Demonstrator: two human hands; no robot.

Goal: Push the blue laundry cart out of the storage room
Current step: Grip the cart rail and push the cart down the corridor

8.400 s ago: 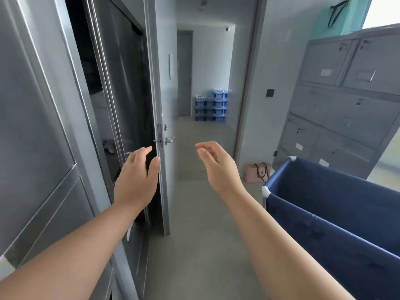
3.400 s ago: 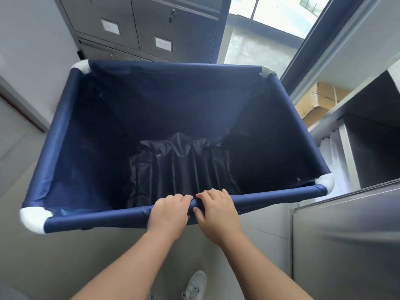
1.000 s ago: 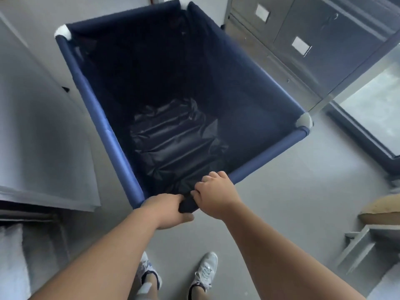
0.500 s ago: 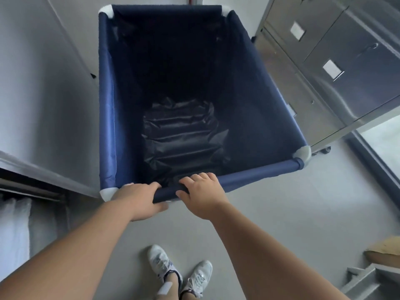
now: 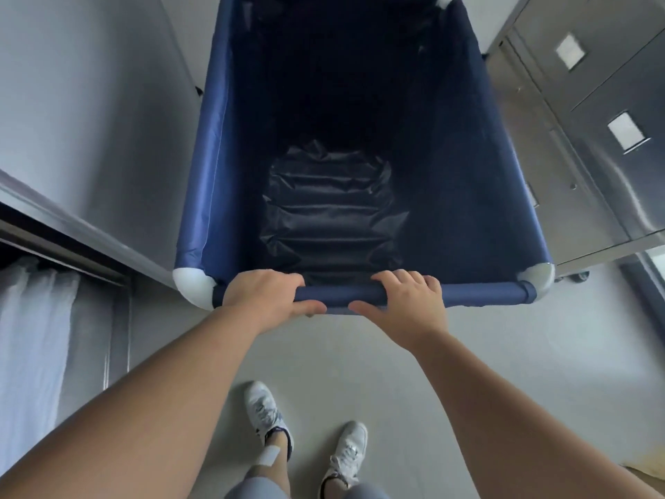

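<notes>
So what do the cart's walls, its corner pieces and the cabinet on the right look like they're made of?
Cart walls: blue woven fabric, probably nylon, slight sheen, stitched seam. Corner pieces: smooth white plastic, apparently. Cabinet: brushed metal, likely stainless steel, with soft reflections.

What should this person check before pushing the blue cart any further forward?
1. Left hand wrapped around the near rail of the cart: ok.
2. Right hand on the same rail: ok.
3. Cart's left side clear of the grey panel: cannot tell, it runs very close.
4. Right side clear of the metal cabinets: ok, a gap shows.
5. Inside of the cart: only the dark liner shows, ok.
6. Path ahead and doorway: cannot tell, out of view.
</notes>
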